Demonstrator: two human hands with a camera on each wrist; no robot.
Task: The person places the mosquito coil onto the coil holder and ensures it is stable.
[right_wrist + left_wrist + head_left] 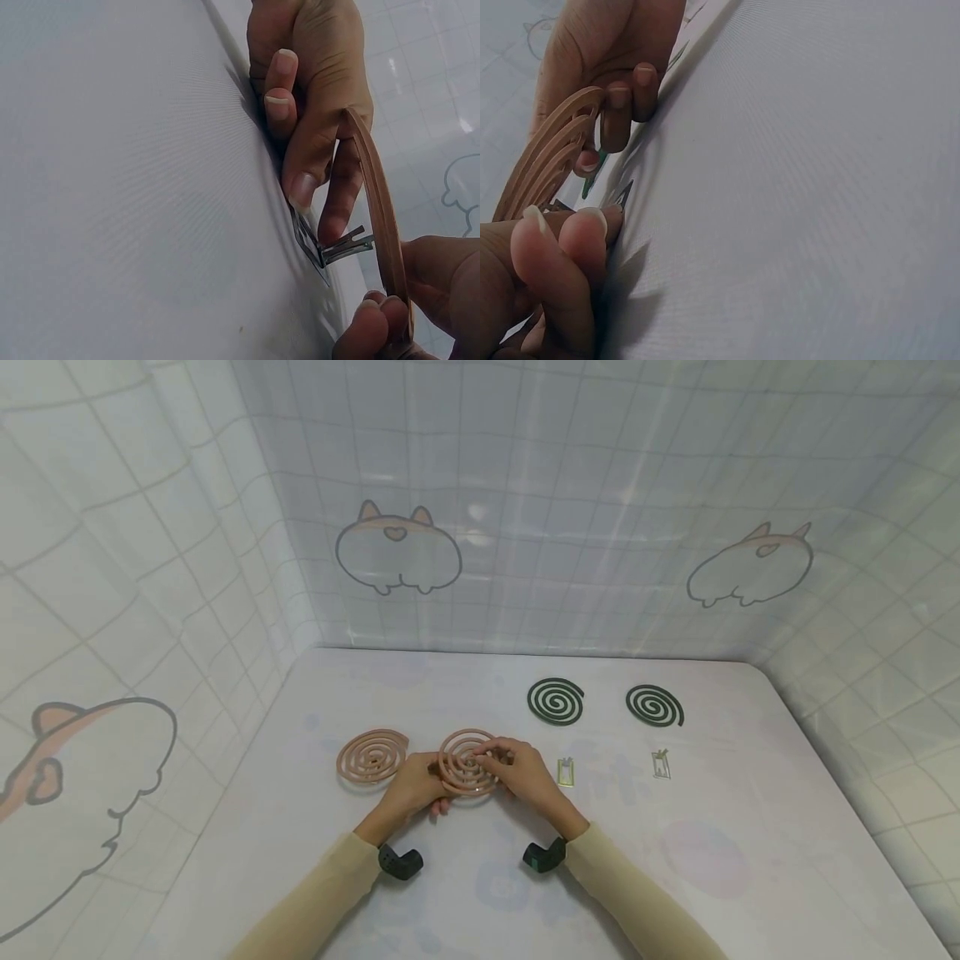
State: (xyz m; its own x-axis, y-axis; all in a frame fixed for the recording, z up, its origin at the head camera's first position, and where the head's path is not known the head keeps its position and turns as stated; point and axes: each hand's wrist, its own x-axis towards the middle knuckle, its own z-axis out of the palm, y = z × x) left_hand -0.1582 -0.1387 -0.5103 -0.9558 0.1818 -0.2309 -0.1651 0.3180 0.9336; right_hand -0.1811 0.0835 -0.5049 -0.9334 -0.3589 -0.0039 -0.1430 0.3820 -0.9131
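Note:
A brown mosquito coil [465, 763] is held up between the two hands, at the middle of the head view. My left hand [415, 783] pinches a small metal coil stand [324, 259] between thumb and finger, under the coil. The stand's upright prongs reach the coil's underside in the right wrist view; whether they are joined cannot be told. My right hand [531, 774] grips the coil, its fingertips near the centre in the head view and other fingers at the rim. Left of the left hand, another brown coil [372, 757] lies flat.
Two dark green coils [556, 702] [654, 706] lie at the back right of the white table [480, 902]. In front of them are two flat metal stands, one yellowish [566, 772] and one silvery [661, 765]. Tiled-pattern walls [570, 527] enclose the back and sides.

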